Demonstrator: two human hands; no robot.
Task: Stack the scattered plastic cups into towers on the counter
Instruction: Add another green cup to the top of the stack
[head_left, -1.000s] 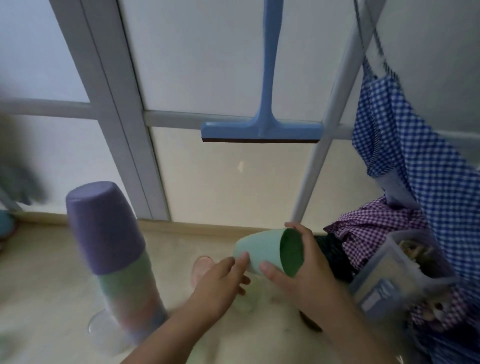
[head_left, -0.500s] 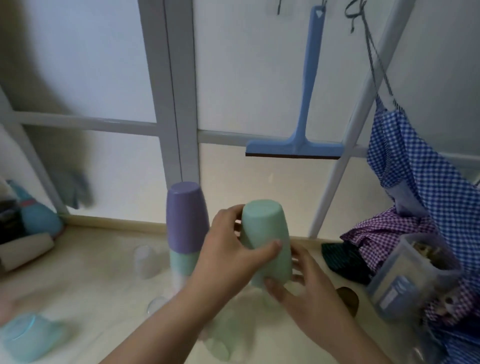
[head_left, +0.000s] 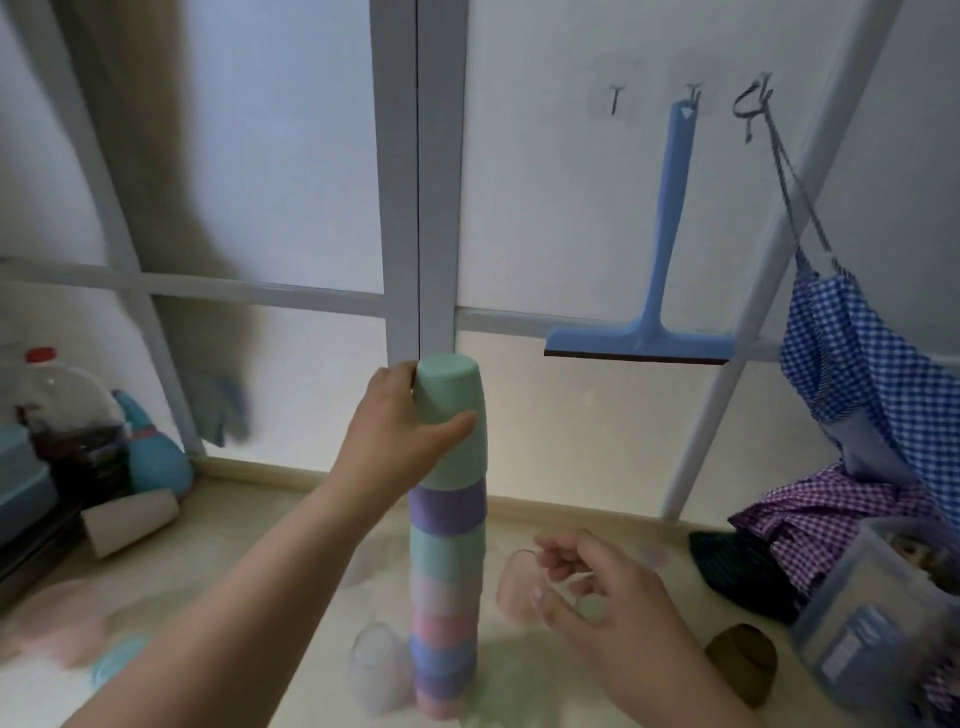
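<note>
Beside tower (head_left: 448, 587), clear cup (head_left: 375, 669).

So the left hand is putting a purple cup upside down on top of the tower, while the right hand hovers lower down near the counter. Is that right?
Not quite: the head view shows the cup in the left hand is mint green, not purple; the purple one sits just below it in the tower. The right hand does hover lower down.

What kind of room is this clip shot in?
Probably a home utility or laundry nook: a blue squeegee hangs on a hook against frosted panels, checked cloths hang and pile at right, and bottles clutter the counter's corner.
</note>
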